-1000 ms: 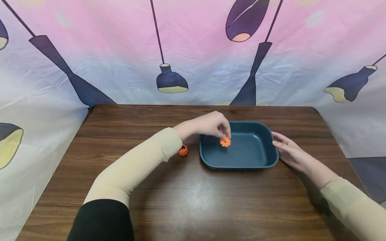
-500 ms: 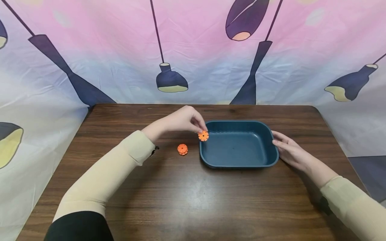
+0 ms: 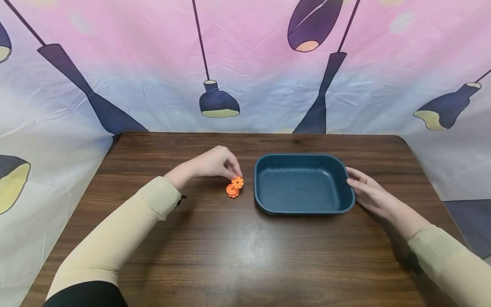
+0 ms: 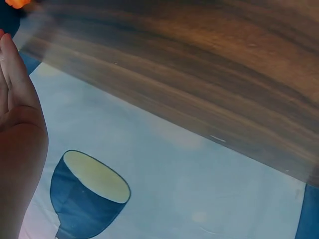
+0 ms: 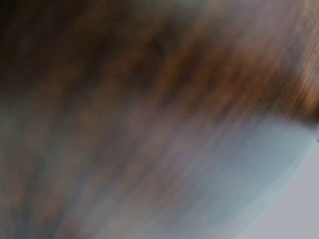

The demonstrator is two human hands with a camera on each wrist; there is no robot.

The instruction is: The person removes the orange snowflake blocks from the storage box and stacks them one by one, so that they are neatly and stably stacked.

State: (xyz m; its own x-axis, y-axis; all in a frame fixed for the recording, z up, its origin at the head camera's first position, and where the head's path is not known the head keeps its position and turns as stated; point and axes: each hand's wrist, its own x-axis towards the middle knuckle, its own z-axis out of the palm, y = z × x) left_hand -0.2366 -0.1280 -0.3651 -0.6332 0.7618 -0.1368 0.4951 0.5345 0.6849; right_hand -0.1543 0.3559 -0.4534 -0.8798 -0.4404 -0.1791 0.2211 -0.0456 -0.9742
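Note:
In the head view my left hand pinches an orange notched toy disc by its upper edge. It hangs right over a small stack of similar red-orange notched discs on the table and partly overlaps it in this view. A dark blue rectangular plastic basin stands to the right, its visible floor bare. My right hand holds the basin's right end, thumb at the rim, fingers along the outer wall. The left wrist view has my left hand at its left edge, with a bit of orange above.
Dark wood-grain table lies under everything. A cloth backdrop printed with hanging lamps rises behind its far edge. The right wrist view is blurred and shows brown and grey patches.
My left hand has moved left from over the basin and down to the disc stack, with the orange disc still pinched. The right hand and basin have stayed in place.

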